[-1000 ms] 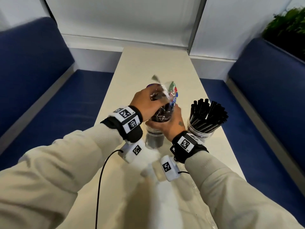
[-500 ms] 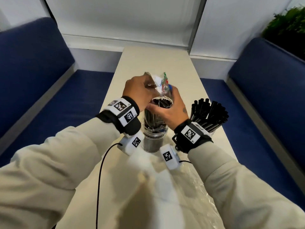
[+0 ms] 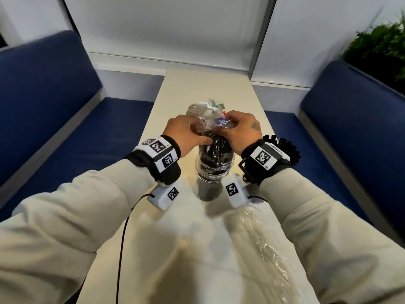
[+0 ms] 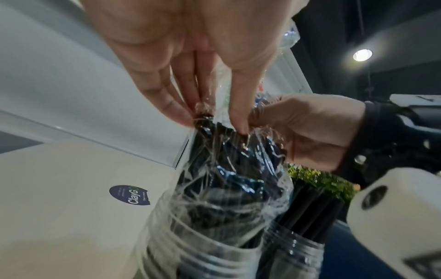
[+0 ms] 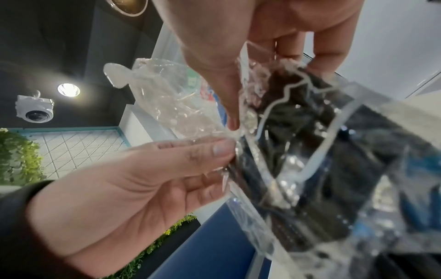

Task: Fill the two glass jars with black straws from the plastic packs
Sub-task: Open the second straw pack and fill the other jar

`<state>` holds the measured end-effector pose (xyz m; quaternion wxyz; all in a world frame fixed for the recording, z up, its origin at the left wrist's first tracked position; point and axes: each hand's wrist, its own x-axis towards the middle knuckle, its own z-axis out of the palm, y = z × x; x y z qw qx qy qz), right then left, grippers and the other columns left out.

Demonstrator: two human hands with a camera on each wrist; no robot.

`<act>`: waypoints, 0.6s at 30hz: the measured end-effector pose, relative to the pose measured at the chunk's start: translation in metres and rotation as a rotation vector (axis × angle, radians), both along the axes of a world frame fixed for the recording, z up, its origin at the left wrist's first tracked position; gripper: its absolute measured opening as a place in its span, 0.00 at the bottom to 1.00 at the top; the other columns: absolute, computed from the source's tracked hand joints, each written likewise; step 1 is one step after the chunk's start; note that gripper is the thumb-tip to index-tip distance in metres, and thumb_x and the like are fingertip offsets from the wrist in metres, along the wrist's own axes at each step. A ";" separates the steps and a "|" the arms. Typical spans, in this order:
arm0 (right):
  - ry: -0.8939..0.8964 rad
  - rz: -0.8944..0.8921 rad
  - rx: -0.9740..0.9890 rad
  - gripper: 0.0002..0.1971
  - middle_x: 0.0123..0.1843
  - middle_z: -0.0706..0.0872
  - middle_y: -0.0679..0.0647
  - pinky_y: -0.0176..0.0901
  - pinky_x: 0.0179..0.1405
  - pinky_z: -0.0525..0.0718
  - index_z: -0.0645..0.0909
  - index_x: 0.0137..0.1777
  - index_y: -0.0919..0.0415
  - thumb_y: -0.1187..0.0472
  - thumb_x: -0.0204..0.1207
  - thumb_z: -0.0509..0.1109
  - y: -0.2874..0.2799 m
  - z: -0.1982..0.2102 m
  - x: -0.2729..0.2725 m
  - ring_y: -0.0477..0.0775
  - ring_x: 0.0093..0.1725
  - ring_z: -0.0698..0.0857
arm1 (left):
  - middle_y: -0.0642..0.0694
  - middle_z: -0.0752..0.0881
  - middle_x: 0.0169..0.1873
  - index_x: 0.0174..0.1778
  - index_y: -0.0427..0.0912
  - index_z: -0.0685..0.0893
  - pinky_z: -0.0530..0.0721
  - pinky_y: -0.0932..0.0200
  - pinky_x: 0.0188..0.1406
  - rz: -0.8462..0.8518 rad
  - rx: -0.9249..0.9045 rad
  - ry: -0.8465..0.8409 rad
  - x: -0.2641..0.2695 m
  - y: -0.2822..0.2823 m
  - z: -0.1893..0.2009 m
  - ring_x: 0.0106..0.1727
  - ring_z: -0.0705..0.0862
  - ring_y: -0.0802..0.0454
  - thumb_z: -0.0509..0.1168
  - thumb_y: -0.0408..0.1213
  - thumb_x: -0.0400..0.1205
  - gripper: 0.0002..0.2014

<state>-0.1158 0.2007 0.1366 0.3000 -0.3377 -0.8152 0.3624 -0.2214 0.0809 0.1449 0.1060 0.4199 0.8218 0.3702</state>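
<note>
A clear plastic pack of black straws (image 3: 215, 150) stands upright with its lower end inside the near glass jar (image 3: 208, 189). My left hand (image 3: 192, 133) and right hand (image 3: 232, 130) both pinch the crumpled plastic at the pack's top. The left wrist view shows my left fingertips (image 4: 241, 128) gripping the film just above the straw ends, with the pack (image 4: 229, 173) running down into the jar (image 4: 198, 256). In the right wrist view my right hand (image 5: 269, 90) holds the torn film (image 5: 298, 151). The second jar (image 3: 282, 148), full of straws, stands to the right.
An empty plastic wrapper (image 3: 260, 235) lies on the beige table (image 3: 208, 88) near my right forearm. A round sticker (image 4: 130, 195) is on the tabletop. Blue benches (image 3: 54, 110) flank the table, and a plant (image 3: 381, 49) sits at the far right.
The pack has come down so its lower end sits in the near jar. Both hands have shifted up to grip the loose plastic at its top.
</note>
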 end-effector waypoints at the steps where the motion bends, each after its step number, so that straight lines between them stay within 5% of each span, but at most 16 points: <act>1: -0.006 0.006 0.003 0.12 0.44 0.93 0.54 0.51 0.49 0.90 0.90 0.50 0.58 0.56 0.68 0.83 0.000 0.001 0.000 0.57 0.44 0.90 | 0.45 0.91 0.50 0.55 0.45 0.90 0.75 0.64 0.48 0.016 0.015 -0.005 -0.001 0.000 0.000 0.48 0.84 0.50 0.80 0.44 0.71 0.18; 8: -0.178 0.074 0.017 0.15 0.39 0.87 0.48 0.33 0.34 0.79 0.89 0.53 0.56 0.51 0.70 0.82 0.002 0.004 0.016 0.52 0.42 0.86 | 0.47 0.91 0.46 0.48 0.43 0.87 0.82 0.58 0.51 0.047 -0.023 0.043 -0.004 0.006 -0.001 0.50 0.87 0.46 0.74 0.50 0.76 0.14; 12: -0.208 0.031 0.014 0.10 0.35 0.87 0.50 0.37 0.34 0.78 0.86 0.40 0.49 0.47 0.68 0.82 0.001 0.007 0.016 0.53 0.38 0.85 | 0.47 0.92 0.43 0.49 0.41 0.89 0.80 0.61 0.50 0.057 0.036 0.039 -0.002 0.005 0.003 0.48 0.87 0.48 0.74 0.42 0.77 0.10; 15: -0.130 0.021 -0.009 0.12 0.30 0.84 0.50 0.37 0.27 0.77 0.82 0.31 0.52 0.55 0.69 0.83 0.001 0.015 0.015 0.50 0.31 0.81 | 0.44 0.91 0.49 0.55 0.39 0.88 0.80 0.61 0.52 0.040 0.040 0.074 -0.002 0.005 0.007 0.52 0.87 0.46 0.79 0.42 0.72 0.19; 18: -0.128 0.045 -0.012 0.08 0.40 0.92 0.59 0.50 0.39 0.91 0.89 0.44 0.63 0.59 0.71 0.81 0.002 0.021 0.015 0.54 0.36 0.87 | 0.50 0.89 0.39 0.43 0.44 0.85 0.81 0.62 0.49 0.056 0.036 0.052 -0.004 0.005 0.014 0.45 0.86 0.51 0.81 0.45 0.68 0.16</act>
